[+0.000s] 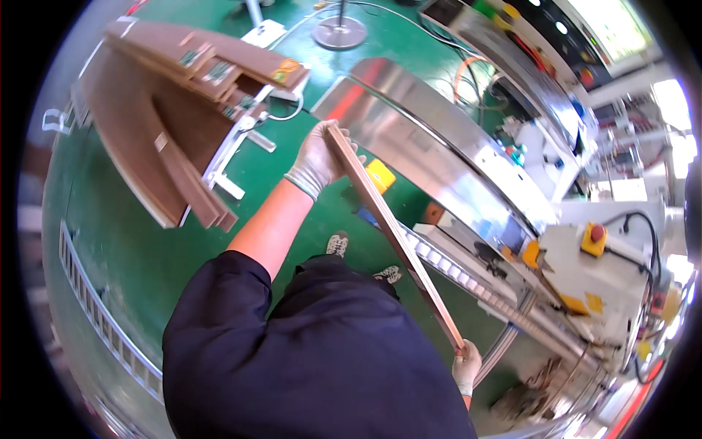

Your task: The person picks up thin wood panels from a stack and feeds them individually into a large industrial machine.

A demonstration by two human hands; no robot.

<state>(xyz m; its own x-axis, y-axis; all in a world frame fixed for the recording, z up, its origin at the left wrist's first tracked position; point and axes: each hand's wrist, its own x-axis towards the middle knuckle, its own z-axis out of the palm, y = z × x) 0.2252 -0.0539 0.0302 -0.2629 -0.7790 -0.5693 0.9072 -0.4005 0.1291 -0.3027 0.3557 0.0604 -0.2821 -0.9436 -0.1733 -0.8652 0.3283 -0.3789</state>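
Observation:
A long, narrow brown strip (398, 234) slants across in front of my body, from upper left to lower right. It looks like one or more thin boards held together; I cannot tell how many. Near its far end, my left hand (322, 155) in a pale work glove is closed round it. My right hand (466, 366), gloved too, grips the near end at the lower right, with some of its fingers hidden behind the strip. The strip hangs in the air, clear of the roller track beside it.
To the left, a cart (227, 157) bears brown boards (131, 117) and strips. A metal-covered machine (439, 157) with a roller track (461, 274) runs along my right. A red stop button (597, 233) sits on the white cabinet. A ladder-like metal frame (102, 314) lies at the lower left.

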